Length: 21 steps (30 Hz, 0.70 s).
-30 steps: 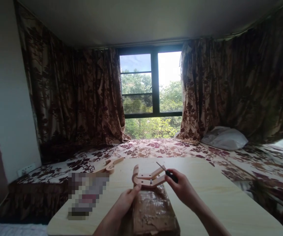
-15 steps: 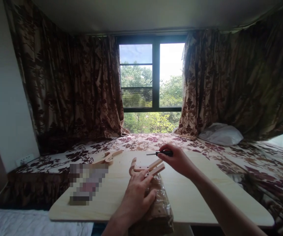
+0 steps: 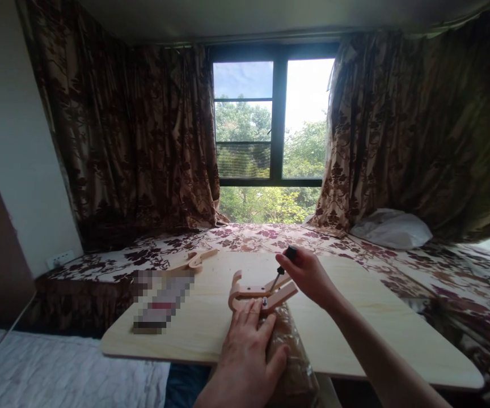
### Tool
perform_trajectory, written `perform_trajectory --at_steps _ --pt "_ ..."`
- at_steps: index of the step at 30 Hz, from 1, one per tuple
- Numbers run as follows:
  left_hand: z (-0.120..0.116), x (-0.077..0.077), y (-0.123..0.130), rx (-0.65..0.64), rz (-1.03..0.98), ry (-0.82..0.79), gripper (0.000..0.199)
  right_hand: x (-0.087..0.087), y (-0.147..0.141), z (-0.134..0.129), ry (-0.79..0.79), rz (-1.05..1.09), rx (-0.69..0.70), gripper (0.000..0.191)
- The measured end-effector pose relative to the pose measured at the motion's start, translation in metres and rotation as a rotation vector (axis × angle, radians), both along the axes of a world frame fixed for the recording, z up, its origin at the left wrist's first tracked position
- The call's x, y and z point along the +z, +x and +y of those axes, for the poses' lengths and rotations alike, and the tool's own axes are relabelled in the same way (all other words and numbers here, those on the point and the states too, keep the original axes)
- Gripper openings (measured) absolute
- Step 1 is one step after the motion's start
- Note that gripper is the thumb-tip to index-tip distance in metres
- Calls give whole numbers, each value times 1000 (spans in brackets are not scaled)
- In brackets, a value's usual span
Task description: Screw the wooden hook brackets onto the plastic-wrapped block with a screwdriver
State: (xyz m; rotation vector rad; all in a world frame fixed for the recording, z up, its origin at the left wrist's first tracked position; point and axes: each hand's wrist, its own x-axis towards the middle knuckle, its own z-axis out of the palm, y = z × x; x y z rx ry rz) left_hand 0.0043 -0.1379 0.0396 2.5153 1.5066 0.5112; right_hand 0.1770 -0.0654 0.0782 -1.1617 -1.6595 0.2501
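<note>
A curved light wooden piece with small dark holes lies at the far end of a brown tape-wrapped package. My left hand rests on the package, fingers spread, fingertips against the wooden piece. In my right hand is a black-handled screwdriver, tilted with its shaft pointing down to the wood. Whether its tip touches a screw is too small to tell. Another curved wooden piece lies at the table's far left, beside a pixelated flat item.
The pale wooden table stands before a ledge with flowered cloth. A white bag sits on the ledge at right. Patterned curtains flank a window. White bedding shows at lower left.
The screwdriver has swung from nearly level to steeply tilted, its shaft now down at the wooden piece. My left hand stays at the wood and package. The whole view has shifted slightly.
</note>
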Motion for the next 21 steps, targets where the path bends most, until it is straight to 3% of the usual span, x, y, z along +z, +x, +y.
perform_trajectory --at_steps 9,21 --pt "-7 -8 -19 -65 54 -4 66 -5 1 -13 -35 -71 -89 31" --pt "-19 -2 -22 -32 86 -42 67 2 -14 -18 -56 -191 -137 30"
